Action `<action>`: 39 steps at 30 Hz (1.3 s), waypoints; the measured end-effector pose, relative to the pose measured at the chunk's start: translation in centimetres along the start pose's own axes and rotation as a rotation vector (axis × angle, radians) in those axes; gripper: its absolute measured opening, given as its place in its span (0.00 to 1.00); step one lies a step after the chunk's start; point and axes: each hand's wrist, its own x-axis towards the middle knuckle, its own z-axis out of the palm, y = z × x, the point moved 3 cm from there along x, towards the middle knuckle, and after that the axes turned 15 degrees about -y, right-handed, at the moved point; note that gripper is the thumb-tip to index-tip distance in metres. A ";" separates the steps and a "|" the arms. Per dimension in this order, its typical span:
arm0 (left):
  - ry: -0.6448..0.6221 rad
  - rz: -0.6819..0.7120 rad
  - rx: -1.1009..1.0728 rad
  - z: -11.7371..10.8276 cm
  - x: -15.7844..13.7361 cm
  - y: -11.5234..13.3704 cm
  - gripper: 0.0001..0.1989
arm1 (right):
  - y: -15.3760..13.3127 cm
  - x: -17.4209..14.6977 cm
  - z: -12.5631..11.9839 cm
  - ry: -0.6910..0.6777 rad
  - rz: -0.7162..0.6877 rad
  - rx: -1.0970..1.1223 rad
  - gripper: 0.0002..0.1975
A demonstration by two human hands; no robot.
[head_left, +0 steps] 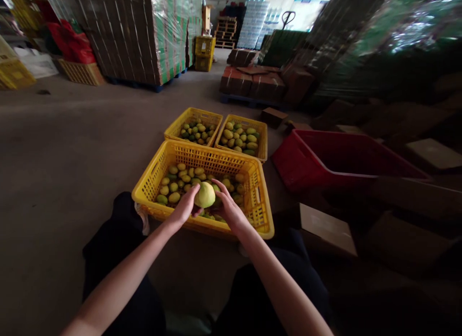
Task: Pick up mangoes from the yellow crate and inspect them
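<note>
Between my two hands, above the front yellow crate (pixel 144 187), is a round, pale yellow-green fruit (pixel 205 195). My left hand (pixel 187 203) grips it from the left, with fingers curled underneath. On the other side my right hand (pixel 227 203) is closed round its right edge; the fingertips are partly hidden. Inside the crate, several smaller yellow and green oval fruits (pixel 174 187) lie loose, some of them covered by my hands. The exact kind of fruit I cannot make out.
Behind stand two more yellow crates (pixel 169 130) (pixel 265 141) of similar fruit. A red tub (pixel 299 167) is at the right, with cardboard boxes (pixel 327 225) around it. Wrapped pallet stacks (pixel 126 32) and strapped cartons (pixel 236 81) stand farther back. My knees flank the front crate.
</note>
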 end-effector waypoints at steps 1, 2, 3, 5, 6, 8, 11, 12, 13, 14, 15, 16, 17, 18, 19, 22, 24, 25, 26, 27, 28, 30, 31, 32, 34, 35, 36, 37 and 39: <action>0.020 0.066 0.048 0.0 -0.3 0.2 0.27 | -0.1 0.0 0.1 -0.001 0.015 0.001 0.27; 0.036 0.119 0.092 0.1 -0.6 0.4 0.26 | -0.1 -0.1 0.2 -0.012 0.036 0.017 0.27; 0.049 0.149 0.130 0.1 -0.8 0.5 0.25 | -0.2 -0.1 0.3 -0.032 0.060 0.044 0.27; 0.061 0.161 0.191 0.1 -1.3 0.5 0.24 | -0.3 -0.3 0.5 -0.093 0.102 0.109 0.29; 0.061 0.164 0.209 0.1 -1.5 0.5 0.23 | -0.4 -0.4 0.5 -0.124 0.111 0.131 0.30; 0.048 0.181 0.216 0.2 -1.8 0.6 0.24 | -0.4 -0.7 0.6 -0.181 0.109 0.142 0.33; -0.017 0.219 0.196 0.8 -2.4 1.2 0.26 | -0.2 -0.9 0.7 -0.253 0.096 0.153 0.38; -0.042 0.230 0.195 1.0 -2.6 1.4 0.27 | 0.0 -0.9 0.7 -0.274 0.096 0.170 0.39; -0.063 0.245 0.194 1.3 -2.8 1.7 0.27 | 0.2 -0.9 0.8 -0.292 0.096 0.193 0.40; -0.081 0.261 0.192 1.4 -2.9 1.8 0.27 | 0.3 -0.9 0.9 -0.308 0.094 0.221 0.40; -0.092 0.275 0.185 1.5 -2.9 2.0 0.26 | 0.4 -0.9 1.0 -0.324 0.089 0.250 0.40; -0.096 0.288 0.175 1.5 -2.9 2.1 0.26 | 0.4 -0.8 1.1 -0.341 0.079 0.277 0.41; -0.087 0.301 0.165 1.4 -2.8 2.1 0.25 | 0.4 -0.8 1.3 -0.355 0.064 0.300 0.41; -0.059 0.312 0.165 1.0 -2.6 2.0 0.24 | 0.3 -0.8 1.4 -0.363 0.043 0.319 0.42; -0.008 0.324 0.181 0.6 -2.5 2.0 0.23 | 0.2 -0.8 1.5 -0.364 0.022 0.335 0.43; 0.233 0.344 0.312 -1.1 -1.9 1.6 0.18 | -0.1 -0.9 1.6 -0.342 -0.005 0.343 0.46; 0.263 0.296 0.377 -1.8 -1.4 1.0 0.16 | -0.3 -1.0 1.7 -0.318 -0.005 0.314 0.47; 0.216 0.255 0.382 -1.9 -1.1 0.6 0.15 | -0.4 -1.0 1.7 -0.303 -0.008 0.293 0.47; 0.145 0.215 0.373 -1.9 -0.9 0.1 0.15 | -0.4 -1.0 1.6 -0.287 -0.013 0.272 0.48; 0.073 0.184 0.356 -1.8 -0.6 -0.3 0.16 | -0.4 -1.0 1.6 -0.276 -0.013 0.253 0.50; 0.023 0.166 0.333 -1.7 -0.5 -0.7 0.16 | -0.4 -1.1 1.6 -0.270 -0.007 0.237 0.51; 0.000 0.149 0.270 -1.6 -0.3 -1.2 0.16 | -0.2 -1.2 1.6 -0.285 0.015 0.206 0.56; 0.005 0.136 0.222 -1.6 -0.3 -1.3 0.15 | -0.2 -1.2 1.6 -0.303 0.023 0.190 0.58; 0.012 0.115 0.162 -1.5 -0.3 -1.4 0.15 | -0.1 -1.3 1.6 -0.326 0.028 0.173 0.61; 0.008 0.065 0.016 -1.2 -0.3 -1.5 0.14 | 0.2 -1.4 1.6 -0.372 0.029 0.143 0.65; 0.007 0.043 -0.066 -0.9 -0.3 -1.4 0.14 | 0.3 -1.5 1.7 -0.386 0.027 0.133 0.66; 0.015 0.027 -0.145 -0.7 -0.3 -1.4 0.14 | 0.4 -1.5 1.7 -0.391 0.023 0.128 0.66; 0.033 0.018 -0.212 -0.5 -0.3 -1.4 0.13 | 0.6 -1.4 1.7 -0.388 0.018 0.128 0.65; 0.072 0.009 -0.305 -0.1 0.1 -1.5 0.10 | 0.8 -1.2 1.8 -0.355 -0.005 0.140 0.61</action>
